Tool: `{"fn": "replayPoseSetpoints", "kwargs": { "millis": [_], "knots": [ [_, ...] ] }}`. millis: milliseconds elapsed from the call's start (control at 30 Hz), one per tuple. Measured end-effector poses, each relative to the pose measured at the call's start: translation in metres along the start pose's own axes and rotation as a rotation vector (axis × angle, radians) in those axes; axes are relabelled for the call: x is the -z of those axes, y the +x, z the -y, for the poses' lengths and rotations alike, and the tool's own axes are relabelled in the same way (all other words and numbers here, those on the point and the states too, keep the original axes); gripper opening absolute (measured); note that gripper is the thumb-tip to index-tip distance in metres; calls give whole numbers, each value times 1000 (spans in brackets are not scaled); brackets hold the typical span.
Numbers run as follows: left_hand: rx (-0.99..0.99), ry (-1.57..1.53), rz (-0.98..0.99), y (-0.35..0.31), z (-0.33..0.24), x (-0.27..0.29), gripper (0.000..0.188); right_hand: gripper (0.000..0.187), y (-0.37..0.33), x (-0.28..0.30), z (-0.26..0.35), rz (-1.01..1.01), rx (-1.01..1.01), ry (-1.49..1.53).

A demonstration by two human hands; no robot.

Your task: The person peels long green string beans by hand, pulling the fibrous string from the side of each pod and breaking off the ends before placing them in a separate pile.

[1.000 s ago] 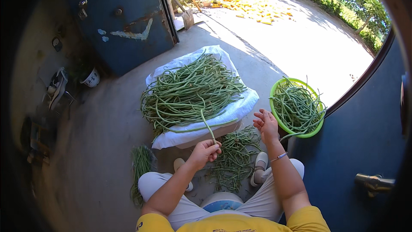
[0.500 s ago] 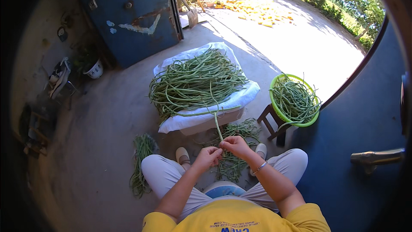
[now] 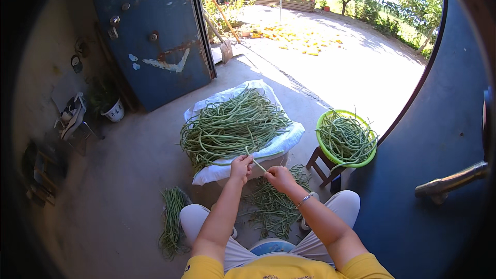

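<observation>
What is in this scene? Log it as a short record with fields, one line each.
left hand: left hand pinching one end of a long green bean
right hand: right hand holding the bean's other end
main pile: heap of long beans on a white sack
basin: green basin with more beans, on a small stool
ground: scraps between the feet, a bundle to the left

Open floor on the left, with room to reach. Straight ahead, a big pile of beans on a white sheet. To the right, a green bowl on a stool, then a blue door close by. Bean bits between the feet.
</observation>
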State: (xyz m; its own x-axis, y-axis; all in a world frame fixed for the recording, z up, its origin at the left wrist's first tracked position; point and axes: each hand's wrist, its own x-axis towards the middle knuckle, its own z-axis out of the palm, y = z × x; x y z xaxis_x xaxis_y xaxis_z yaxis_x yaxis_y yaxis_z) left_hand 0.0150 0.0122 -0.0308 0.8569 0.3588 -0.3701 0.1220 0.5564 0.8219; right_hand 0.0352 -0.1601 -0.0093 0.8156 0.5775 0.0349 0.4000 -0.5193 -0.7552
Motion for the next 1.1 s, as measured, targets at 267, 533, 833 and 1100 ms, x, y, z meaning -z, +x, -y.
{"fn": "replayPoseSetpoints", "kwargs": {
  "millis": [267, 533, 833, 1100],
  "knots": [
    [-117, 41, -128, 31, -50, 29, 9, 25, 70, -35, 8, 44, 66, 6],
    [-319, 108, -61, 19, -82, 27, 8, 24, 91, -22, 33, 53, 209, -190],
    [-314, 379, 2, 41, -102, 35, 12, 30, 111, -15, 26, -80, 88, 169],
    [-99, 130, 224, 27, -86, 53, 13, 22, 144, -43, 23, 57, 23, 443]
  ]
}}
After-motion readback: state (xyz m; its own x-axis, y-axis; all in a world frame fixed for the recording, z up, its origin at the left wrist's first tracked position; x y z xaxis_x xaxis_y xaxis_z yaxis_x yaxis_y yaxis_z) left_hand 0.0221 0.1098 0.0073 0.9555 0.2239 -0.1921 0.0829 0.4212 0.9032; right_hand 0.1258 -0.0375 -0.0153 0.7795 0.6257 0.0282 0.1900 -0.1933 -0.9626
